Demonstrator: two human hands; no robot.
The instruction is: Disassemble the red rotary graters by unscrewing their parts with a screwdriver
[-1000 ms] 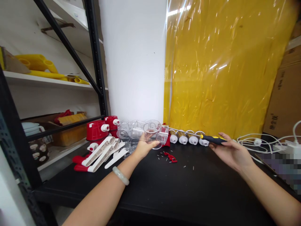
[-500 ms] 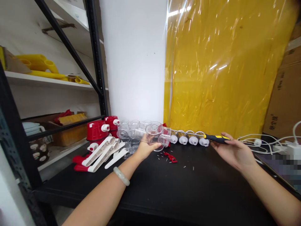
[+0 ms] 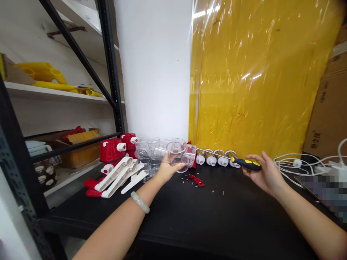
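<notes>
My left hand (image 3: 168, 169) grips a clear plastic housing (image 3: 176, 146), with the thumb along its near side and the other fingers partly hidden behind it. A long screwdriver (image 3: 246, 163) with a black and yellow handle lies in my right hand (image 3: 264, 173); the fingers are loosely around the handle and the thumb is raised. Its thin shaft points left, and the tip meets the right end of the housing; whether it sits in a screw is too small to tell. Below are red plastic clips (image 3: 197, 181) and several small screws (image 3: 213, 191) on the black table (image 3: 217, 224).
Left of the housing lie white levers (image 3: 114, 177) with red ends and red funnel-shaped parts (image 3: 111, 151). Several white-capped cylinders (image 3: 211, 159) line the wall side. White cables (image 3: 287, 162) are at the right; a black-framed shelf (image 3: 114, 72) stands at the left.
The screwdriver handle has tilted lower and shifted slightly left. My right hand's fingers have loosened and the thumb has lifted. My left hand and the housing have barely moved.
</notes>
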